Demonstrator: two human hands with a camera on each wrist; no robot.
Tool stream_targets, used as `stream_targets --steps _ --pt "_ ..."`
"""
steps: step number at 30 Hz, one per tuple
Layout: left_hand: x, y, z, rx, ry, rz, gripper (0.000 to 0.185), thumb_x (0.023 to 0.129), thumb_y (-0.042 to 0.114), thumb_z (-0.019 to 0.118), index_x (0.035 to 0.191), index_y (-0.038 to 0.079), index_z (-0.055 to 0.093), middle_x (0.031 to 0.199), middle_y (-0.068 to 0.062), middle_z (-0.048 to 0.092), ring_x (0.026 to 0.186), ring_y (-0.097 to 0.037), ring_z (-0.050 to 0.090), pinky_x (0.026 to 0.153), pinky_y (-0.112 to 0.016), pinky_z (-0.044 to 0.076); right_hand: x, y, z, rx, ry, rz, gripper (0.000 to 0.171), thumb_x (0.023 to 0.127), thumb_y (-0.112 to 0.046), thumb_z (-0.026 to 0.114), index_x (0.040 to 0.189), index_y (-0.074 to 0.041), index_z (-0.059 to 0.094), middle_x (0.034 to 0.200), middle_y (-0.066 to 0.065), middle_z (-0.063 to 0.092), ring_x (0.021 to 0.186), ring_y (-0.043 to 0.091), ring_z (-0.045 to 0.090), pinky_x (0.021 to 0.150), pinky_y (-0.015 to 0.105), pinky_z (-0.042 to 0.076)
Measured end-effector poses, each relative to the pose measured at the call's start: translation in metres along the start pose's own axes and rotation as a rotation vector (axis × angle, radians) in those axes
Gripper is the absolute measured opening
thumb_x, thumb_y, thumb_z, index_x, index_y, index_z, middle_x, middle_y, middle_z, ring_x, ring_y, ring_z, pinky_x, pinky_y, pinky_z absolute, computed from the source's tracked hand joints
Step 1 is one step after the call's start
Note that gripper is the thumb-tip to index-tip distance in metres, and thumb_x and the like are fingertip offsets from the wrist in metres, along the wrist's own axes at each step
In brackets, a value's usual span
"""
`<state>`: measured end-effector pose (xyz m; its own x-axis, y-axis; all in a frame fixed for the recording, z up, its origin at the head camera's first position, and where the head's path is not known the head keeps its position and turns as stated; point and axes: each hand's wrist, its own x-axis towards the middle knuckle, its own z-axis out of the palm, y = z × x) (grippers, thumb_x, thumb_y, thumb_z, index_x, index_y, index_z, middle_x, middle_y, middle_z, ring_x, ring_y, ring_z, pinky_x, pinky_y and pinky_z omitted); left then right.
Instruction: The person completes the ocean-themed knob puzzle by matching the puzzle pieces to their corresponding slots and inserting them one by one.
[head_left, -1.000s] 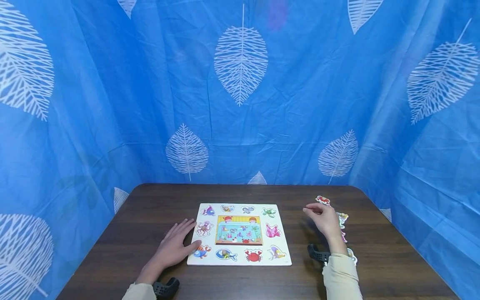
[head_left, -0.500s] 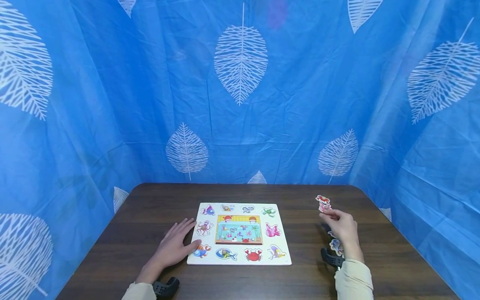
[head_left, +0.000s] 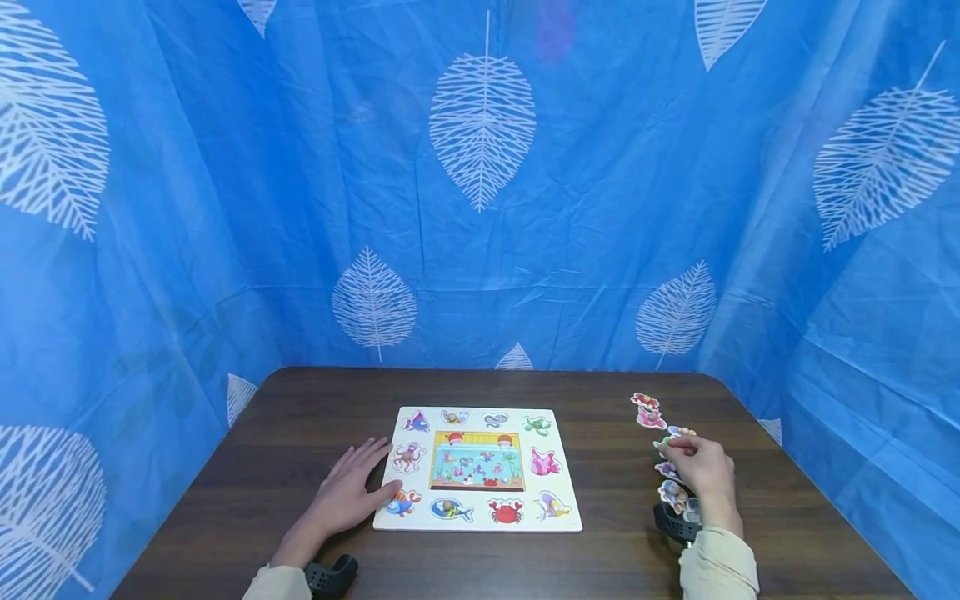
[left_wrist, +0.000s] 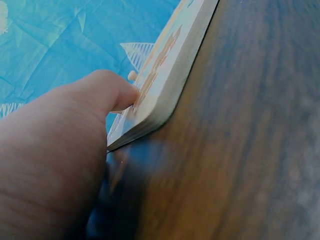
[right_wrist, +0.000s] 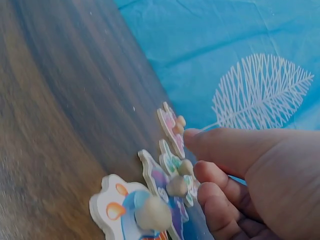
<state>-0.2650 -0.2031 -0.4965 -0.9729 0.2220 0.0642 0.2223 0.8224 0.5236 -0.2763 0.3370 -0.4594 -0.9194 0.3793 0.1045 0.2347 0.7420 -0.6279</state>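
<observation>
In the head view my left hand (head_left: 347, 492) rests with spread fingers on the left edge of a white wooden sea-animal puzzle board (head_left: 480, 527). The thumb (left_wrist: 112, 92) touches the board near its corner in the left wrist view. My right hand (head_left: 705, 471) is bent loosely over a row of knobbed puzzle pieces. Its fingertips are close to a green piece (right_wrist: 175, 165), whose knob shows beside the bent fingers. I see nothing held, though the index fingertip is hidden. Near it lie a purple fish piece (right_wrist: 161, 185), a pink piece (right_wrist: 170, 125) and a blue-and-orange piece (right_wrist: 122, 205).
A red piece (head_left: 645, 401) is at the far end of the row, and a yellowish piece (head_left: 681, 431) sits just beyond the right hand. The dark wooden table (head_left: 322, 400) meets a blue leaf-patterned curtain (head_left: 480, 283) at the back and sides.
My right hand has moved right and then nearer along the pieces, uncovering the pink one and parts of others. The left hand and the board have stayed put.
</observation>
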Motion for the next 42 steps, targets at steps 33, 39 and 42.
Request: stream_targets --steps 33,39,42 --pt "-0.001 -0.002 0.0 0.001 0.007 0.015 0.076 0.095 0.054 0.068 0.152 0.007 0.05 0.161 -0.019 0.042 0.153 -0.04 0.031 0.124 -0.064 0.021 -0.004 0.006 -0.013 -0.026 -0.211 0.071 0.039 0.09 -0.03 0.076 0.105 0.005 0.075 0.096 0.023 0.073 0.09 0.034 0.06 0.074 0.043 0.045" --pt "-0.001 -0.001 0.0 -0.003 0.007 0.014 0.075 0.095 0.052 0.068 0.152 0.007 0.05 0.161 -0.019 0.042 0.154 -0.04 0.031 0.125 -0.063 0.02 -0.002 0.001 -0.013 -0.074 -0.178 -0.025 0.037 0.09 -0.03 0.075 0.108 0.003 0.076 0.109 0.028 0.072 0.099 0.044 0.062 0.081 0.051 0.048" --pt "-0.002 -0.001 0.0 -0.005 0.008 0.012 0.075 0.095 0.052 0.068 0.152 0.007 0.05 0.161 -0.019 0.042 0.154 -0.04 0.03 0.125 -0.063 0.02 -0.001 -0.004 -0.012 -0.082 -0.172 -0.078 0.035 0.091 -0.029 0.074 0.108 0.001 0.077 0.11 0.027 0.073 0.104 0.047 0.063 0.086 0.055 0.049"
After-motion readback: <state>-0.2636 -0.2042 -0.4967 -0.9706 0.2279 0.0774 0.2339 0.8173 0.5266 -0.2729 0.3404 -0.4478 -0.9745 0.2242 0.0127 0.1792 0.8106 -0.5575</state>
